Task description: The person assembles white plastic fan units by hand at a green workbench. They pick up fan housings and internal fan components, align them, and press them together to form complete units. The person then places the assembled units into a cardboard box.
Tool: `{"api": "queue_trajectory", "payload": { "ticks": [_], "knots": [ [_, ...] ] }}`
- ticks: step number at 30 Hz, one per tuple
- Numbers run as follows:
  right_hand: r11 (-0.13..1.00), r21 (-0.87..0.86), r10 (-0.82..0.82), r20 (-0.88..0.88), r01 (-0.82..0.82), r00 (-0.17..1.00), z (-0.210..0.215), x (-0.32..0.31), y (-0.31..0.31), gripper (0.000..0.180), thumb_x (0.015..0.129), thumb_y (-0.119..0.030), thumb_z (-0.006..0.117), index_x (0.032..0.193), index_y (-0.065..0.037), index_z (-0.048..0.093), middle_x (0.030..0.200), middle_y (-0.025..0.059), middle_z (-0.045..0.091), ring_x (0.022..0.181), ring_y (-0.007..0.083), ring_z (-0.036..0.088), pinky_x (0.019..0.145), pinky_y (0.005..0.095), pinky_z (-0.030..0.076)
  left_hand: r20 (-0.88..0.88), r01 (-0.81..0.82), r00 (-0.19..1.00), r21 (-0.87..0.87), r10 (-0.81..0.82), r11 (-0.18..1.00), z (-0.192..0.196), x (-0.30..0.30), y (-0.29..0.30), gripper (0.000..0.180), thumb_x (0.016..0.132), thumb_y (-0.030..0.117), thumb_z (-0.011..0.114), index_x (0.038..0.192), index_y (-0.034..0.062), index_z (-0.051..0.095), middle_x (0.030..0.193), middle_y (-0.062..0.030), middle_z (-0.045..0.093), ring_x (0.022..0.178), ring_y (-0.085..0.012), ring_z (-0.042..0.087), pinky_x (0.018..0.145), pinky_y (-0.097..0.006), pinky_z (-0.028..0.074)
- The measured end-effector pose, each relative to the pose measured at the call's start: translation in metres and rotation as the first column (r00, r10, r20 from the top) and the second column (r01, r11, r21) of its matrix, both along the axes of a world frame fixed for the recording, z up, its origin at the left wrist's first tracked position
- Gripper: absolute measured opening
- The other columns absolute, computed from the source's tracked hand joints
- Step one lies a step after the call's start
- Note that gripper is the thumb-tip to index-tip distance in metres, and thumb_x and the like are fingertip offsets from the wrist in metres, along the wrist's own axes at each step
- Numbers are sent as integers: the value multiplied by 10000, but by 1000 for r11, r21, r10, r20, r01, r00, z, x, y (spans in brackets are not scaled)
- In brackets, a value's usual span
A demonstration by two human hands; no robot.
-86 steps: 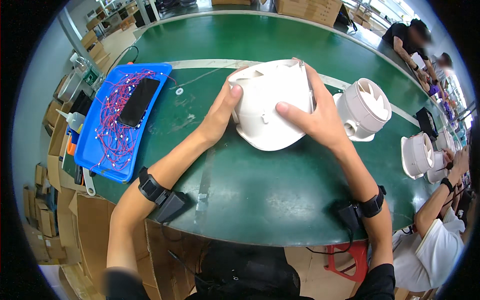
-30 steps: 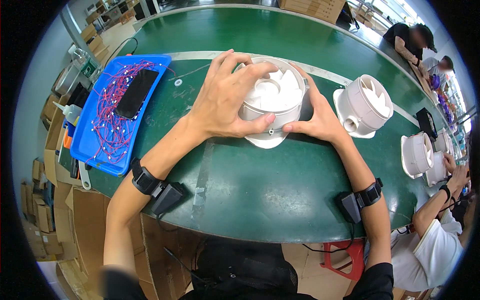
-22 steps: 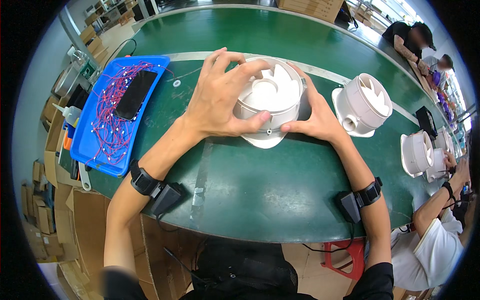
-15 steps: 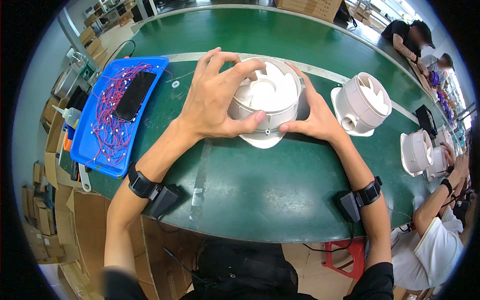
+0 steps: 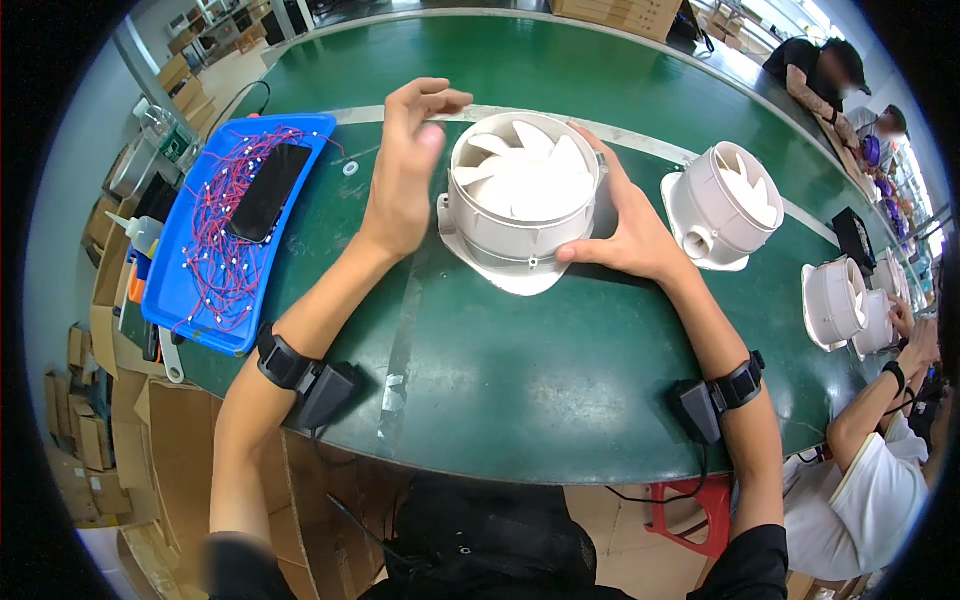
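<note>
A white plastic fan housing (image 5: 520, 235) with several fan blades inside stands upright on the green table, its round opening facing up. My right hand (image 5: 630, 215) grips its right side, thumb on the front wall and fingers round the back. To the left of the housing my left hand (image 5: 403, 170) is raised, apart from it and holding nothing. Its fingers are bent loosely and the thumb stands off from them, slightly blurred. A second white fan housing (image 5: 725, 205) sits to the right of my right hand.
On the left lies a blue tray (image 5: 200, 332) with tangled red wires (image 5: 215, 265) and a black phone (image 5: 270, 193). A small white ring (image 5: 350, 169) rests beside it. At the right edge are more fan housings (image 5: 832, 303) and a co-worker's arm (image 5: 860, 410).
My left hand has let go of the fan housing's rim and moved left, uncovering the blades. My right hand stays on the housing.
</note>
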State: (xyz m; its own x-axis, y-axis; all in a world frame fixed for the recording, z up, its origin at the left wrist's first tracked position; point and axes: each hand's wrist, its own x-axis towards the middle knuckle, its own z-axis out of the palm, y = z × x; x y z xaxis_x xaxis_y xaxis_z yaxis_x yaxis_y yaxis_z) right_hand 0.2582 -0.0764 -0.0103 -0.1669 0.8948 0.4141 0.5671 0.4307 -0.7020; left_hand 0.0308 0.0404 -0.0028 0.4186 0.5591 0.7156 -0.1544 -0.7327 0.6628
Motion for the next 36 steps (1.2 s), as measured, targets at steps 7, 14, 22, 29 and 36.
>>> {"api": "queue_trajectory", "payload": {
  "ticks": [7,14,22,29,36],
  "knots": [
    [1000,4,-12,-15,12,1000,-4,2,0,1091,613,-414,845,1459,-48,261,1334,211,485,1263,323,460,1084,405,332,-324,283,819,-490,-474,824,-8,-13,23,661,831,76,506,1448,8,276,1362,-144,486,1261,-236,466,1057,-352,357],
    [994,-112,-21,-230,-5,973,-4,4,-2,965,668,-358,817,1428,-25,324,1311,194,515,1227,267,491,1058,379,348,-361,457,651,-516,-667,725,2,-25,22,1080,686,191,768,1499,23,77,1500,-167,267,1399,-249,240,1151,-362,197],
    [994,-99,-78,-404,41,911,6,-11,0,784,791,-334,736,1407,7,391,1287,193,544,1210,255,506,1041,371,359,-257,361,830,-427,-495,829,-7,-9,4,1109,593,306,893,1435,14,233,1420,-169,377,1331,-267,348,1118,-374,271],
    [973,142,-143,-236,180,961,12,-25,-5,749,708,-369,798,1302,4,536,1258,159,588,1135,231,567,921,349,462,-224,447,748,-526,-625,724,-12,-16,15,1119,544,245,910,1437,22,274,1404,-121,420,1297,-219,384,1099,-360,291],
    [862,471,-246,69,186,967,21,-33,-10,730,619,-325,849,1193,50,599,1152,202,624,1034,278,609,881,363,482,-241,455,686,-595,-687,663,-3,-26,16,1023,512,150,927,1376,13,395,1325,-104,521,1220,-201,470,1058,-351,353]
  ]
}}
